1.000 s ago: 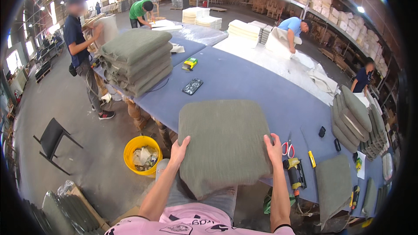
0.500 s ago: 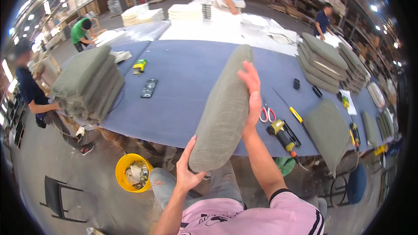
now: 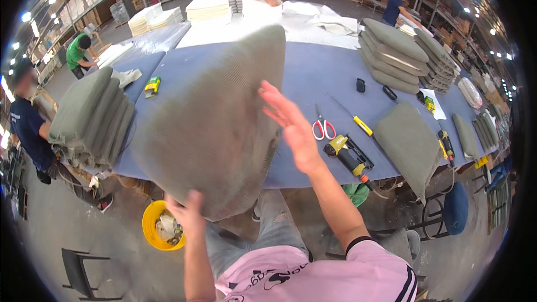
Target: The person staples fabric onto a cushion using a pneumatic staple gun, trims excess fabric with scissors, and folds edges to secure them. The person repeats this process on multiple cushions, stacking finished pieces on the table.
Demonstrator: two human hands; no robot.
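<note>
While a blue-topped table (image 3: 313,89) spans the view, a stack of grey-green cushions (image 3: 92,117) stands toward its left end and a second stack (image 3: 391,53) toward the right. Tilted up over the near edge is the blurred handled cushion (image 3: 212,117); a loose cushion (image 3: 408,140) lies farther right. Of the hands, the right hand (image 3: 293,128) has fingers extended beside the handled cushion's right side, contact unclear; the left hand (image 3: 187,212), at its lower edge, is too blurred to tell whether it grips. Right of them lie a nail gun (image 3: 349,154), a yellow-handled tool (image 3: 362,126) and scissors (image 3: 323,127).
</note>
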